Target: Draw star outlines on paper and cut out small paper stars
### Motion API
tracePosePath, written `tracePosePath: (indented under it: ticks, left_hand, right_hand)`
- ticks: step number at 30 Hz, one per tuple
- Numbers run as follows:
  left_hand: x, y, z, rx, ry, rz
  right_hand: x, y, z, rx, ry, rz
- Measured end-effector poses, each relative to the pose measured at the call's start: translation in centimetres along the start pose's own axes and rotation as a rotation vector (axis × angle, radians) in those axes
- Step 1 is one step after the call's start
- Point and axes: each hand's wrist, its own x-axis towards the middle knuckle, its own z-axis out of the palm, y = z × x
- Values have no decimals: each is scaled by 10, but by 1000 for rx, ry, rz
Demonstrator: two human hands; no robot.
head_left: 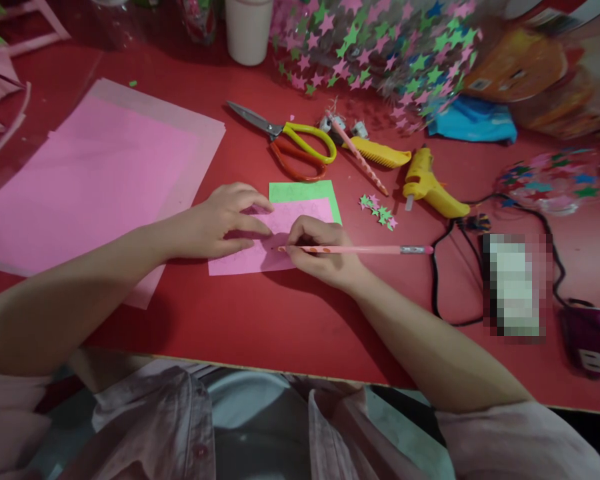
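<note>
My right hand (325,252) is closed around a pink pencil (365,250), its tip down at a small pink sheet of paper (240,260). Faint drawn outlines show on that sheet. My left hand (237,223) lies on the sheet's left part, fingers spread. A green sheet of paper (300,191) sticks out from under the pink one along its top and right side. Just right of the papers is a little pile of pink and green paper stars (379,212).
Large pink sheets (105,153) lie at the left. Scissors (280,133), a second pencil (360,157), a yellow cutter (383,152) and a yellow glue gun (433,187) lie beyond my hands. Behind stand a white cup (249,30) and a clear bag of stars (375,53). Black cable (435,280) runs at right.
</note>
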Motion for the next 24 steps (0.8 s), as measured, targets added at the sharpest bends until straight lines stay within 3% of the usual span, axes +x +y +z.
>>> tracePosePath:
  ticks: [24]
  left_hand:
    - [0,0,-1,-36,-21,-39]
  right_hand:
    - [2,0,5,-33,117,-5]
